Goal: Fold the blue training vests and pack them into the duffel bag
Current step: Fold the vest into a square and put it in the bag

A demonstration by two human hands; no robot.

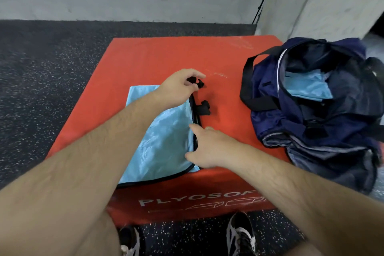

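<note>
A light blue training vest (164, 143) with black trim lies flat on the red plyo box (158, 56). Black straps stick out from its right edge. My left hand (178, 87) reaches over the vest's far right corner and pinches the upper black strap (197, 82). My right hand (209, 147) presses spread fingers on the vest's near right edge. The navy duffel bag (311, 106) stands open at the right side of the box. Another light blue vest (307, 87) lies folded inside it.
The box sits on dark speckled rubber flooring (41, 68), with a grey wall behind and a concrete pillar (311, 0) at the right. My two black and white shoes (241, 235) stand at the box's front.
</note>
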